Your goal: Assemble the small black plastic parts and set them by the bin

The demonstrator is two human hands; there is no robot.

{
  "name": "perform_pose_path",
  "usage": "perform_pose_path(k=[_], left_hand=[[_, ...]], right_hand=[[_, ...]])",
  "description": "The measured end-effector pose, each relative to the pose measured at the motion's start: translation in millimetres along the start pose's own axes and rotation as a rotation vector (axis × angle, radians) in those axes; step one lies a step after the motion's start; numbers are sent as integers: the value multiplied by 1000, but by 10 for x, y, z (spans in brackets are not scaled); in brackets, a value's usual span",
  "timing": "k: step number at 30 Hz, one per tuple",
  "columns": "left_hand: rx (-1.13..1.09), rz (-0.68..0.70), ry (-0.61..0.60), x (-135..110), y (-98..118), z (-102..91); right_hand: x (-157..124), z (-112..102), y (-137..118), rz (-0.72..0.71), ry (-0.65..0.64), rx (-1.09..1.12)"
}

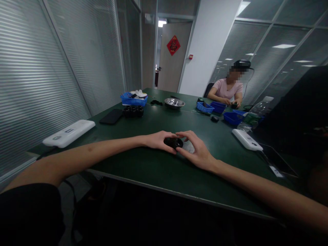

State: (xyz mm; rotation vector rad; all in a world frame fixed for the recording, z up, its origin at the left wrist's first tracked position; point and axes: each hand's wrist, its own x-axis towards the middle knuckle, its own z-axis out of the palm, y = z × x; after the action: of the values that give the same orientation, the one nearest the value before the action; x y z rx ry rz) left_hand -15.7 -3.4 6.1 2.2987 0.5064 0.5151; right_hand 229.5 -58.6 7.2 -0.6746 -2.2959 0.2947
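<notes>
Both hands meet over the near middle of the table around a small black cylindrical part (174, 142), whose round open end faces right. My left hand (161, 140) grips it from the left, thumb and fingers on either side. From the right, my right hand (198, 150) curves its thumb and forefinger round the open end, fingertips at its rim. A pale, shiny patch (189, 147) shows inside the curl of the right hand; I cannot make out what it is.
Leftward are a white power bank (70, 133), a black phone-like slab (111, 116), black round parts (133, 111) and a blue basket (134, 99). Farther back stands a steel bowl (174, 103). Blue bins (232, 118), a bottle (256, 112) and another power bank (247, 139) lie right; a person (228, 89) sits beyond.
</notes>
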Motion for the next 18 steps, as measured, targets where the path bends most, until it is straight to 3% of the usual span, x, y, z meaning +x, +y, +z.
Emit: perform_pose_path(k=[7, 13, 18], left_hand=[[5, -16, 7, -8, 0, -3], [-17, 21, -4, -7, -22, 3], [-30, 8, 7, 8, -28, 18]], right_hand=[[-8, -17, -3, -61, -42, 31], [8, 0, -14, 9, -15, -1], [-6, -1, -9, -81, -44, 25]])
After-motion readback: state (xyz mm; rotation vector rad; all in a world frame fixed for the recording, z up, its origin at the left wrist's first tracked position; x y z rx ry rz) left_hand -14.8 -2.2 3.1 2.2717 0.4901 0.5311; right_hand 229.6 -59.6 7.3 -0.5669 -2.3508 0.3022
